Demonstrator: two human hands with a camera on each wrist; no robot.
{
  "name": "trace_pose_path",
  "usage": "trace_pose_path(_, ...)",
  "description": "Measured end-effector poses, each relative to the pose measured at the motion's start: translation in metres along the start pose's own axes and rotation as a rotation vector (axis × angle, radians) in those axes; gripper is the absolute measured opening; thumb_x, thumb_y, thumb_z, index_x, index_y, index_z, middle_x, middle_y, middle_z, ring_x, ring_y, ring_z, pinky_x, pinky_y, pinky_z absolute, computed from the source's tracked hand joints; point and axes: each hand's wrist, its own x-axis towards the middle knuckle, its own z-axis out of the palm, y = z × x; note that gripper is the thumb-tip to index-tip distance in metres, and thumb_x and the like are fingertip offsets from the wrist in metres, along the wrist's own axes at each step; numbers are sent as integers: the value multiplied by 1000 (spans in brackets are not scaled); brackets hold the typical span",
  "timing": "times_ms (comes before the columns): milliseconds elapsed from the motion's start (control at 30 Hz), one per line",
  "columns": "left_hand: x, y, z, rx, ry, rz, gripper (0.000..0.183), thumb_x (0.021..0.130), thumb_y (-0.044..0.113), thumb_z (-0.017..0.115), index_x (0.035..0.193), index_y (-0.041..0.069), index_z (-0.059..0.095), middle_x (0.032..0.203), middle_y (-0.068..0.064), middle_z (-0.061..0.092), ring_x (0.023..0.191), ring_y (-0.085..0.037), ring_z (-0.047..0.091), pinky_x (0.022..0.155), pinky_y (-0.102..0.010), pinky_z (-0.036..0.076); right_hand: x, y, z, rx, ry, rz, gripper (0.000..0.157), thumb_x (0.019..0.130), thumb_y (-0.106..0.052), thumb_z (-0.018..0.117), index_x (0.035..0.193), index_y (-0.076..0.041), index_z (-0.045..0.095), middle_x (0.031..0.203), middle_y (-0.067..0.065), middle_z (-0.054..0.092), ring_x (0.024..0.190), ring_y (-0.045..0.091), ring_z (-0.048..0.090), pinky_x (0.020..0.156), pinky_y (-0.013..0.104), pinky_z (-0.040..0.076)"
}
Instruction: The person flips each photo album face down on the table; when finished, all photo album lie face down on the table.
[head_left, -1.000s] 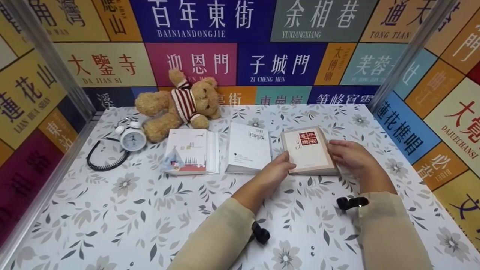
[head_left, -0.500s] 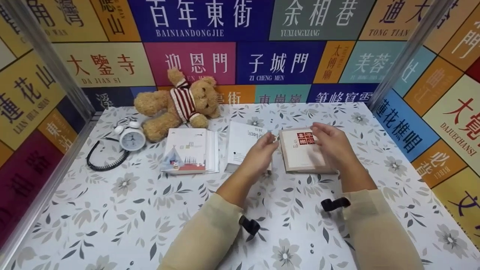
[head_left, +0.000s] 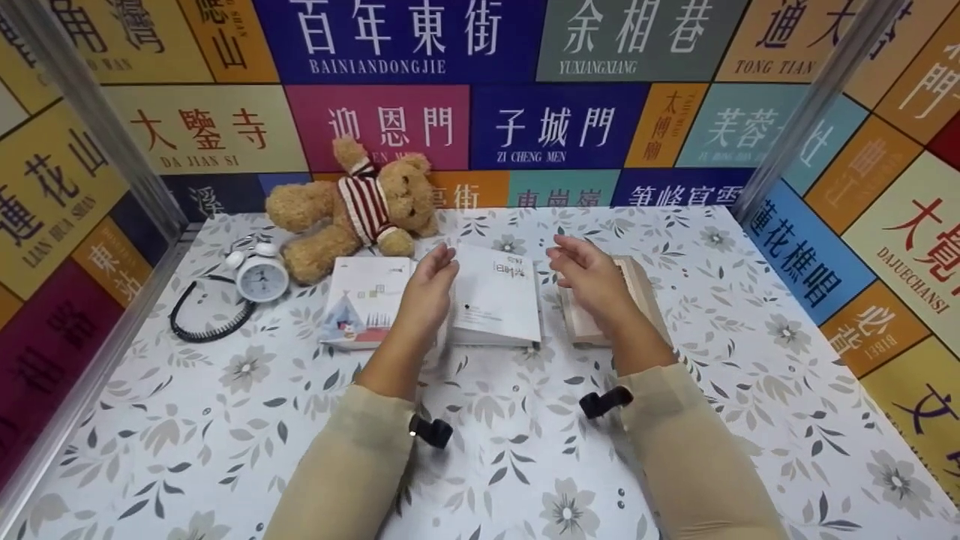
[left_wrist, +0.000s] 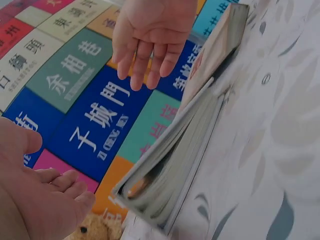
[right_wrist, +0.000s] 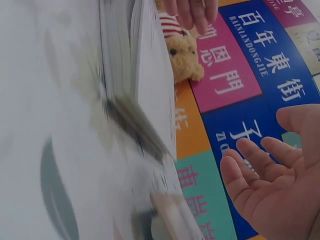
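Observation:
Between my two hands lies a thick white book (head_left: 499, 300) with its pages showing along the near edge. My left hand (head_left: 424, 296) is at its left side, in front of the gap beside a book with a tent picture (head_left: 360, 300). My right hand (head_left: 596, 281) is to the right of the white book and hides most of a beige book (head_left: 646, 289). Both wrist views show relaxed fingers with nothing held: the left hand (left_wrist: 45, 190) stands apart from the white book, and the right hand (right_wrist: 275, 185) is also apart from any book.
A teddy bear (head_left: 364, 206) in a striped top lies against the back wall. A white alarm clock (head_left: 262, 277) and a black coiled headband (head_left: 206, 330) are at the left. Patterned panels (head_left: 555, 124) stand behind and beside the floral table cover (head_left: 510, 450).
Both hands have left the beige book and moved left, the left one across the white book to its far side, the right one in front of the beige book. The books look unmoved.

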Motion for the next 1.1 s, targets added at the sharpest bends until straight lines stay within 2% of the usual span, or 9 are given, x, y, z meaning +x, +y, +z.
trace_pose_path(100,1,-3,-11,12,11,-13,59,111,17,51,165,0,35,168,-18,45,160,-31,40,135,-41,29,3,-6,16,-7,-6,7,58,110,-38,61,161,-16,48,159,7,59,142,24,59,119,49,51)
trace_pose_path(233,4,-8,-18,13,-3,-39,59,112,18,49,165,-1,34,170,-19,42,162,-33,36,136,-44,27,5,-8,31,-36,-11,15,57,109,-41,61,161,-19,50,157,5,59,142,23,59,118,47,52)
trace_pose_path(367,5,-15,-19,-27,-27,-127,60,112,22,49,167,3,33,174,-15,38,164,-34,31,136,-52,27,7,-3,38,-77,-28,39,55,110,-39,60,160,-19,50,157,4,58,145,22,56,119,43,52)
trace_pose_path(500,5,-21,-17,-51,-38,-178,61,112,23,49,167,3,32,175,-14,35,165,-34,27,137,-51,24,8,5,43,-109,-65,58,58,109,-37,61,162,-16,48,163,5,54,152,24,49,127,42,43)
trace_pose_path(633,5,-26,-13,12,-48,-195,59,112,24,50,165,1,38,174,-15,38,165,-31,29,137,-45,24,9,9,46,-144,-100,73,62,108,-37,62,162,-11,46,166,11,50,157,27,44,133,42,34)
trace_pose_path(767,2,-27,-11,76,-67,-245,57,111,28,50,162,5,44,172,-14,40,164,-29,31,137,-43,25,6,9,44,-141,-106,102,62,108,-39,62,161,-11,47,165,12,51,157,28,44,134,43,33)
trace_pose_path(867,0,-28,-12,111,-83,-275,58,111,30,50,164,7,43,173,-12,40,165,-28,31,137,-43,24,4,11,43,-127,-116,115,63,108,-37,62,162,-10,47,166,12,51,158,28,43,134,43,32)
trace_pose_path(967,0,-28,-13,127,-92,-294,59,111,29,50,165,8,40,174,-11,38,165,-26,30,138,-42,22,3,14,44,-103,-163,119,65,108,-34,62,164,-7,42,169,15,46,160,30,40,135,42,31)
trace_pose_path(1100,0,-26,-13,133,-71,-321,58,110,29,51,164,8,43,173,-11,41,164,-27,31,137,-43,24,2,15,48,-95,-229,125,70,108,-33,63,166,-6,37,173,16,38,163,31,35,136,42,28)
